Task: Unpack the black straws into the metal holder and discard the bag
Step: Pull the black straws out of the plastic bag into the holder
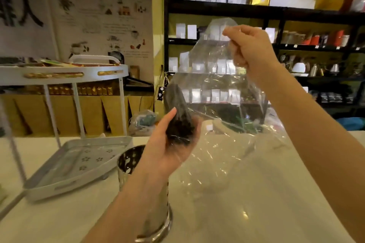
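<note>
1. Left hand: fingers curled around the bundle of black straws, held above the metal holder.
2. Right hand: pinches the clear bag, raised high.
3. Holder stands on the table.
</note>
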`<state>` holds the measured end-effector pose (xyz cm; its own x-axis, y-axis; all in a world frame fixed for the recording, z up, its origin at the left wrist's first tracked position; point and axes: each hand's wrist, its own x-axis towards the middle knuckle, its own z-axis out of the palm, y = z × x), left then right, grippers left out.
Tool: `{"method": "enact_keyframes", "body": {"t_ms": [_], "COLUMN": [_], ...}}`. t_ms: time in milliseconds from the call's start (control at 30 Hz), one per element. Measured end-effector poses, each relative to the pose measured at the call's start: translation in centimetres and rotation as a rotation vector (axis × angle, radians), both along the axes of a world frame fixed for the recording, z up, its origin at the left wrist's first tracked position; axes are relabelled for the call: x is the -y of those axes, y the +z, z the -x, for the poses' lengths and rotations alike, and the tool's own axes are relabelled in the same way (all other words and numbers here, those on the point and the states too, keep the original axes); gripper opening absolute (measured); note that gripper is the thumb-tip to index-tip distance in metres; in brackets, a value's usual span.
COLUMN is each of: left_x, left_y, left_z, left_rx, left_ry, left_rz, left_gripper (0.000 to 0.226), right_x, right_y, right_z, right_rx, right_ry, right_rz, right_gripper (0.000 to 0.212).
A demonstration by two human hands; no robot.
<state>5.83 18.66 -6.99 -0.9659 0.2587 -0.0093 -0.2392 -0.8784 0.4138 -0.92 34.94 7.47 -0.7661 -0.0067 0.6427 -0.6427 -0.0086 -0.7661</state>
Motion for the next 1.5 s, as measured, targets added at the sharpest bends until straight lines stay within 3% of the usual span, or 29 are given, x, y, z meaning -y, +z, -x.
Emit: {"method": "enact_keyframes", "body": {"t_ms": [233, 467, 600, 667, 900, 1100, 1500], "left_x": [6.3, 9.6, 10.2, 10.4, 10.6, 11.4, 11.2], "left_y": [3.9, 4.8, 5.0, 4.9, 3.9, 3.2, 2.2], "left_z": [2.3, 6.6, 8.7, 9.3, 9.8, 9.2, 6.0], "left_rx": [-0.046, -0.11, -0.151, -0.193, -0.238, -0.325, -0.422], "left_ry": [0.156, 0.215, 0.286, 0.305, 0.46, 0.588, 0.718], "left_rz": [0.377, 0.664, 0.755, 0.815, 0.906, 0.96, 1.019], "left_gripper": [0.031, 0.042, 0.017, 0.016, 0.044, 0.045, 0.054], "right_x": [2.0, 4.6, 5.4, 5.8, 6.6, 7.0, 6.2], "right_y": [-0.4, -1.4, -1.4, -1.6, -3.1, -4.9, -7.0], "right_z": [3.0, 5.1, 5.5, 5.4, 4.7, 3.3, 1.4], "right_rx": [-0.002, -0.049, -0.076, -0.078, -0.082, -0.075, -0.246], "right_ry": [-0.051, -0.128, -0.161, -0.158, -0.146, -0.082, -0.232], "right_rz": [-0.006, 0.008, 0.017, 0.032, 0.099, 0.192, 0.126], "right_gripper": [0.024, 0.025, 0.024, 0.019, 0.019, 0.011, 0.016]}}
